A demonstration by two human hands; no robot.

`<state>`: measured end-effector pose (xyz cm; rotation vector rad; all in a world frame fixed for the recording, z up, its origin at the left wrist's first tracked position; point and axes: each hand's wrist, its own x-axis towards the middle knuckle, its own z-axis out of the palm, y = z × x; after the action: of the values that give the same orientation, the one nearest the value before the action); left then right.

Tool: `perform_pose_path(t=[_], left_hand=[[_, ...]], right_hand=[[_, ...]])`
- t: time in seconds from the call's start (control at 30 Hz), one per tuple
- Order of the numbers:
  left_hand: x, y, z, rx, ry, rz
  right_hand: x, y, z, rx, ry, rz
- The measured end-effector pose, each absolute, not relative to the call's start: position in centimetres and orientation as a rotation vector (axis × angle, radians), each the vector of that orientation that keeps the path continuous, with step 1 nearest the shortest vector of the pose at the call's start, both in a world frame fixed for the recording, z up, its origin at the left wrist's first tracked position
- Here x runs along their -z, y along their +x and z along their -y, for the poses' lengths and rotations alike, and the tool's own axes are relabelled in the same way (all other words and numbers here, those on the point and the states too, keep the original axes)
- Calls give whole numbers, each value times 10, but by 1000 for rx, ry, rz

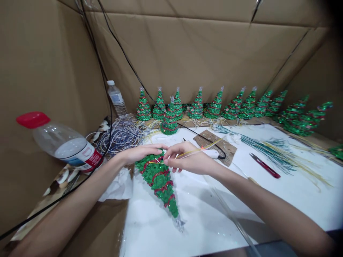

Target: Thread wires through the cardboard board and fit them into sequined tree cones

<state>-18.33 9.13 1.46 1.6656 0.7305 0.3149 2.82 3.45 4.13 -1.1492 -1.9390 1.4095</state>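
Observation:
A small green Christmas tree with red garland lies on its side, its clear tip pointing toward me. My left hand grips it at its wide base, fingers stretched over the far edge. Close beside that base, my right hand is closed in a pinch on thin wires. A yellow wire and a pale one run through its fingers, one end crossing the tree's side, the other trailing off to the right. The exact contact of the fingertips with the tree is partly hidden.
Several finished-looking trees stand along the back. A white-handled corded tool lies by a brown board. Red-handled cutters and green wires are at right. Tangled wires and a large bottle are at left.

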Motion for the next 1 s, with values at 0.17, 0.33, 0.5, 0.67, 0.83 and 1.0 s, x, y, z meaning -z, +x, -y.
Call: perform_pose_path(t=[0.17,0.33,0.5,0.67,0.83,1.0], left_hand=[[-13,-185,-90,-342,1664,-743],[-15,-184,-90,-352,1723,-762],[-19,-181,-89,-377,1735,-712],[-23,-181,-88,-339,1760,-639],[-23,-181,-89,-325,1789,-690],[-22,-181,-90,-311,1808,-689]], right_hand=[[-36,26,-36,-1469,-1162,1878],[-36,22,-37,-1383,-1080,1858],[-37,17,-39,-1441,-970,1828],[-36,17,-43,-1735,-847,1739],[-38,18,-47,-1796,-927,1651],[-43,19,-44,-1667,-1088,1723]])
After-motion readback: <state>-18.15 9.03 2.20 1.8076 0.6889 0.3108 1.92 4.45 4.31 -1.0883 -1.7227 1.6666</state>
